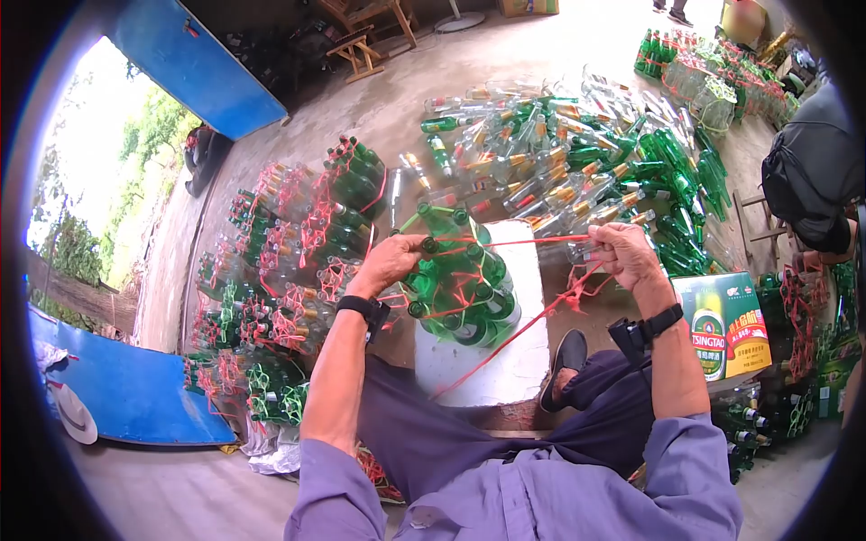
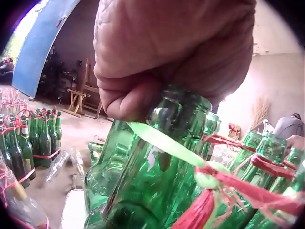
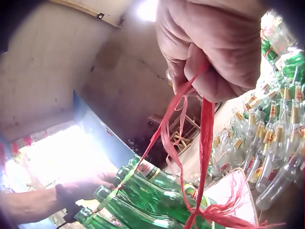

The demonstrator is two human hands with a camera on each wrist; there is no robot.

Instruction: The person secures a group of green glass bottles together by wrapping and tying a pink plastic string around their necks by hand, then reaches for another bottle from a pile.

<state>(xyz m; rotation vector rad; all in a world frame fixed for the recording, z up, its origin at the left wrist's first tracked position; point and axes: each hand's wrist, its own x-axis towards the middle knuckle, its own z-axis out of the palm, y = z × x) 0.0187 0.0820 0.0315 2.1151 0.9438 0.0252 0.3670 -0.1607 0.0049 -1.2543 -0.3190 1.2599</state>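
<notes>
A cluster of green bottles (image 1: 465, 279) stands on a white block (image 1: 528, 361) between the person's knees. Red and pale green cord runs round the bottle necks. The left hand (image 1: 394, 263) has its fingers curled round one bottle neck (image 2: 178, 112) at the cluster's left side. Out to the right, the right hand (image 1: 624, 254) pinches red cord (image 3: 206, 138), stretched across from the cluster. Below that hand hangs a frayed red knot (image 1: 573, 296), with a strand slanting down over the block. The left hand's fingertips are partly hidden in the left wrist view.
Tied bottle bundles (image 1: 271, 261) stand at the left. Many loose bottles (image 1: 577, 153) lie beyond the block. A beer carton (image 1: 722, 326) is by the right elbow, and a person with a black bag (image 1: 815, 167) is at the far right. A shoe (image 1: 568, 361) stands beside the block.
</notes>
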